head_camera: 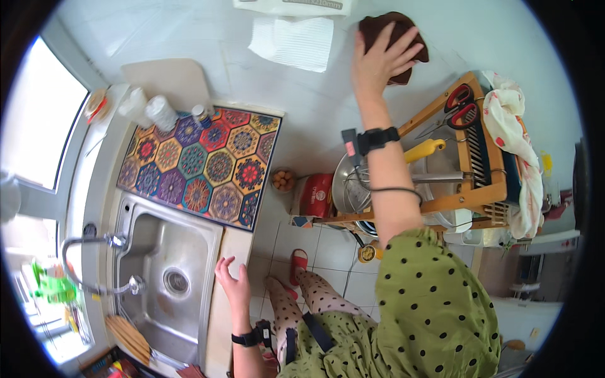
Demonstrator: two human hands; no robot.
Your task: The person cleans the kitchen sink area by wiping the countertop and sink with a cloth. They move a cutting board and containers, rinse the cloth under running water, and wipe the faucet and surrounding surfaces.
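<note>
My right hand (378,59) reaches up to the pale wall, its spread fingers pressing a dark brown cloth (401,78) flat against the surface. Left of the cloth, a white textured paper sheet (293,42) is on the wall. My left hand (232,279) holds nothing; its fingers are apart and bent at the light counter edge (229,253), beside the stainless steel sink (165,241). Both wrists wear black straps with small devices.
A patterned mat (194,165) covers the counter behind the sink, with a small bottle (202,117) on it. At right stands a wooden rack (453,201) holding red-handled scissors (462,107), a metal bowl (345,189) and a knotted cloth (510,141). A curved faucet (71,255) overhangs the sink.
</note>
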